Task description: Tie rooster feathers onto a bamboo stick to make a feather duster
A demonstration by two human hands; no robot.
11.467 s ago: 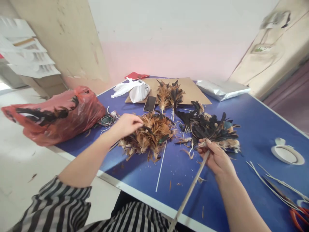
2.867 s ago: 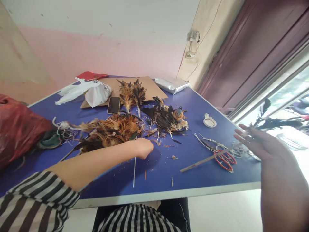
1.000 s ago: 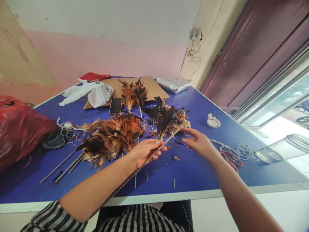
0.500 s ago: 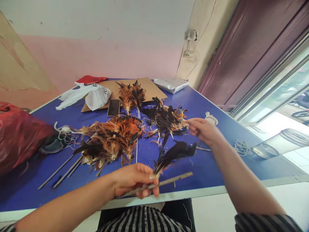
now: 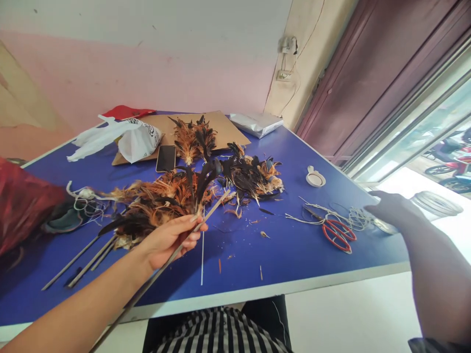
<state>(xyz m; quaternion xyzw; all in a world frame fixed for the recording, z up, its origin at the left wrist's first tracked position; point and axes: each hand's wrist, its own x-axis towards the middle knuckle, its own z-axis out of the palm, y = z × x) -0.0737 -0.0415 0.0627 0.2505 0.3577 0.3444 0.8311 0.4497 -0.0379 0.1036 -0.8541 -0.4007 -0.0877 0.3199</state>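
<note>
My left hand (image 5: 180, 238) is closed around a long thin stick (image 5: 215, 208), which slants from the lower left up to the right. The same fingers pinch a few black feathers (image 5: 202, 184) against the stick near its upper end. Behind them lies a heap of orange-brown feathers (image 5: 154, 201), and a darker feather pile (image 5: 250, 176) sits to its right. My right hand (image 5: 393, 208), slightly blurred, is at the right table edge with thumb and forefinger apart. It is beside a clear container (image 5: 386, 226) and tangled pale string (image 5: 360, 218); nothing shows in its fingers.
Red-handled scissors (image 5: 338, 235) lie right of centre, below a small white dish (image 5: 315, 177). At the back are a phone (image 5: 166, 158), a white plastic bag (image 5: 138, 142), cardboard (image 5: 230, 130) and a silver packet (image 5: 255, 123). A red bag (image 5: 27, 206) and loose sticks (image 5: 90, 262) are left.
My right hand has moved from the dark feather pile to the right table edge, uncovering the scissors. My left hand has shifted left and up with the stick and feathers. The view has turned slightly.
</note>
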